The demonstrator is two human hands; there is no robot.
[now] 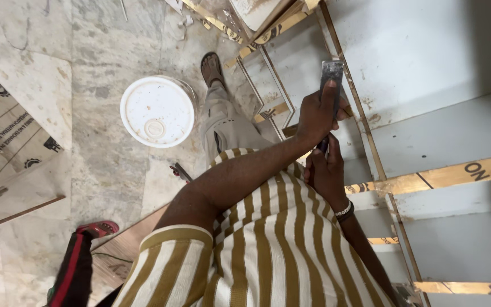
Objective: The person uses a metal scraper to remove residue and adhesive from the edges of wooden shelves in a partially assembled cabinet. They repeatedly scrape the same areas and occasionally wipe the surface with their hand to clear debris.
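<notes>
My left hand (315, 116) is wrapped around a flat metal scraper (332, 71), with the blade pointing up against the white shelf unit (427, 51), beside a thin gold trim strip (365, 122). My right hand (328, 170), with a beaded bracelet at the wrist, sits just below and holds the tool's dark lower end. My striped shirt (268, 250) fills the bottom of the view. My leg and sandalled foot (212, 68) reach toward the top.
A white lidded bucket (157, 111) stands on the marble floor (103, 170) left of my leg. Printed cardboard (7, 136) and a thin wooden strip (18, 213) lie at far left. Another person's red sandal (98, 228) and dark trouser leg (72, 273) are at lower left. Gold trim offcuts (268, 34) lie at top centre.
</notes>
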